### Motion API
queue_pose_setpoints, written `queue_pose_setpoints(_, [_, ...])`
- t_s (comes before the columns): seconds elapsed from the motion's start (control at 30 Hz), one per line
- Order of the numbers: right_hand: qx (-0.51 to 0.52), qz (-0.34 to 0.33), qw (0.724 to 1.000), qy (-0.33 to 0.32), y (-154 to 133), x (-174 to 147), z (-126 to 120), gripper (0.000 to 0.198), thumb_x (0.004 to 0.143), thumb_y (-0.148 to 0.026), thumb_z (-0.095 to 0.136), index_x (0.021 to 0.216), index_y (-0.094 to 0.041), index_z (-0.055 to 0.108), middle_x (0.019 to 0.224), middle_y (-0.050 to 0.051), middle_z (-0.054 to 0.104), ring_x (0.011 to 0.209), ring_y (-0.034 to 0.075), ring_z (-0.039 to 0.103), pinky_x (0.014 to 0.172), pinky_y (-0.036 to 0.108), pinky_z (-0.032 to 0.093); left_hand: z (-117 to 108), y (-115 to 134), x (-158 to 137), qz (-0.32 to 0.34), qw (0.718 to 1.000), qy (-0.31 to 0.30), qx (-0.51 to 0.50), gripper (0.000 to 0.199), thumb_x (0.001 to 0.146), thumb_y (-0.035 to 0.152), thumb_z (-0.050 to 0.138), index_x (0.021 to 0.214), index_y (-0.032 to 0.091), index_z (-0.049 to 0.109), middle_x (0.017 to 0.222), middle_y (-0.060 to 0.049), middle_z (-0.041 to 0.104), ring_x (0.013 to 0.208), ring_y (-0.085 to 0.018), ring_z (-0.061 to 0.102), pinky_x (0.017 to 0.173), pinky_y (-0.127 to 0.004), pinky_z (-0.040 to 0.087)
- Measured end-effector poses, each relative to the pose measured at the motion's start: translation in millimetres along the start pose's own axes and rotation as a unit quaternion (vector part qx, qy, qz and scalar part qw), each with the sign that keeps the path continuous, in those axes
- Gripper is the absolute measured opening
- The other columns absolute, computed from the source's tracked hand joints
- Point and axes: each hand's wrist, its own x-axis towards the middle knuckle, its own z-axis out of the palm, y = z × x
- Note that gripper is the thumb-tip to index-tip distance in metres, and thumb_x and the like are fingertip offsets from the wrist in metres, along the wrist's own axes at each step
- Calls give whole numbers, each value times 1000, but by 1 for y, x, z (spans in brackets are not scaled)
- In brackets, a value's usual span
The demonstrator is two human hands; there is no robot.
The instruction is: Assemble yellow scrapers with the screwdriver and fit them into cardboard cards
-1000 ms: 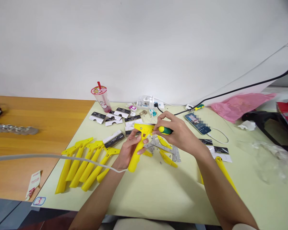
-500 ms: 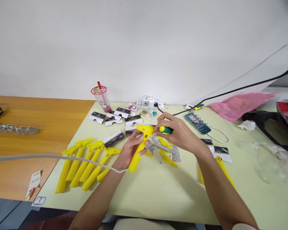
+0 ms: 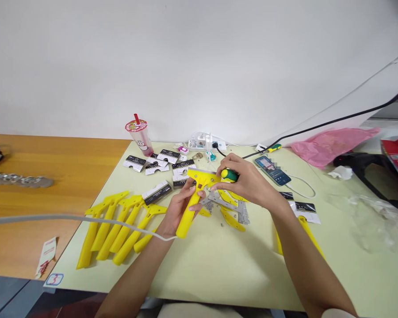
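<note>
My left hand (image 3: 181, 204) is closed round the handle of a yellow scraper (image 3: 189, 216), whose wide head with screws and a metal strip points away from me. In my right hand (image 3: 248, 179) is a screwdriver with a green and yellow handle (image 3: 230, 175), held beside the right end of the scraper's head. The screwdriver's shaft is hidden, so I cannot tell whether its tip touches a screw. Beyond and below my hands lie loose grey metal plates (image 3: 243, 214) and yellow head pieces (image 3: 232, 220). Several more yellow scrapers (image 3: 126, 225) lie in a row on the left.
Black-and-white card boxes (image 3: 157, 191) lie behind the row, near a drink cup (image 3: 141, 137) with a red straw. A power strip (image 3: 199, 143) sits against the wall. On the right are a charging phone (image 3: 272, 170), a pink bag (image 3: 331, 145) and clear plastic (image 3: 374, 216).
The scraper's head has turned a little, so its right end now shows beside the screwdriver. My right hand has shifted slightly to the right and its grip on the handle has changed.
</note>
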Motion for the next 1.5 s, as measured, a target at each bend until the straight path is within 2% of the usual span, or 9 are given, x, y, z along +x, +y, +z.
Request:
queue_pose_setpoints(0.17, [-3, -23, 995, 100, 0, 1, -5, 30, 97, -52, 81, 108, -27, 70, 109, 7, 68, 99, 26, 68, 88, 41, 54, -2, 4, 7, -1, 998, 37, -57, 38, 101, 3, 58, 128, 26, 73, 126, -10, 70, 85, -9, 73, 45, -7, 42])
queue_pose_setpoints(0.3, [-4, -22, 991, 130, -1, -2, -9, 21, 107, -43, 66, 121, -28, 65, 119, 9, 68, 106, 27, 66, 91, 43, 54, 1, 4, 9, -2, 995, 59, -80, 40, 105, 5, 56, 136, 25, 70, 131, -12, 70, 87, -9, 75, 47, -7, 45])
queue_pose_setpoints(0.4, [51, -3, 991, 126, -2, -7, -12, 34, 110, -41, 58, 142, -30, 57, 127, 10, 64, 100, 25, 65, 85, 43, 57, 1, 4, 10, 0, 994, 70, -86, 40, 106, 5, 55, 138, 25, 68, 133, -13, 69, 89, -9, 76, 49, -8, 48])
queue_pose_setpoints(0.5, [128, -1, 980, 149, -6, -10, -15, 44, 111, -42, 58, 153, -35, 52, 123, 8, 60, 92, 22, 67, 76, 41, 60, 1, 4, 11, -6, 993, 77, -88, 40, 106, 5, 56, 139, 25, 66, 137, -14, 69, 88, -10, 77, 49, -8, 48])
queue_pose_setpoints(0.73, [176, -113, 938, 275, -15, -9, -20, 45, 96, -43, 85, 139, -37, 71, 118, 6, 66, 104, 26, 76, 94, 52, 73, 2, 0, 9, -42, 992, 89, -79, 39, 102, 2, 59, 134, 24, 65, 120, -11, 70, 88, -12, 76, 48, -10, 47])
queue_pose_setpoints(0.97, [178, -103, 915, 348, -20, -10, -17, 39, 93, -45, 88, 127, -37, 70, 123, 6, 69, 117, 33, 78, 95, 59, 74, 7, -3, 5, -79, 994, 71, -28, 44, 93, -1, 70, 129, 24, 65, 120, -9, 69, 86, -11, 75, 48, -11, 44])
queue_pose_setpoints(1.1, [177, -101, 912, 355, -20, -9, -15, 36, 96, -44, 85, 126, -37, 68, 124, 6, 69, 121, 35, 77, 90, 58, 76, 7, -6, 4, -86, 995, 51, 13, 43, 90, 0, 75, 125, 23, 67, 129, -11, 69, 87, -11, 74, 49, -11, 44])
queue_pose_setpoints(1.27, [177, -98, 916, 345, -19, -6, -11, 34, 96, -45, 85, 123, -34, 67, 124, 6, 67, 114, 32, 80, 87, 52, 77, 5, -7, 5, -83, 995, 45, 30, 41, 86, 0, 79, 119, 22, 68, 130, -10, 69, 87, -11, 73, 49, -12, 44])
queue_pose_setpoints(1.5, [205, -100, 933, 277, -19, -6, -3, 40, 89, -45, 92, 120, -33, 69, 121, 4, 68, 104, 27, 82, 81, 45, 77, 6, -6, 4, -81, 996, 31, 23, 43, 86, 1, 80, 122, 22, 69, 121, -8, 69, 86, -11, 73, 48, -12, 45])
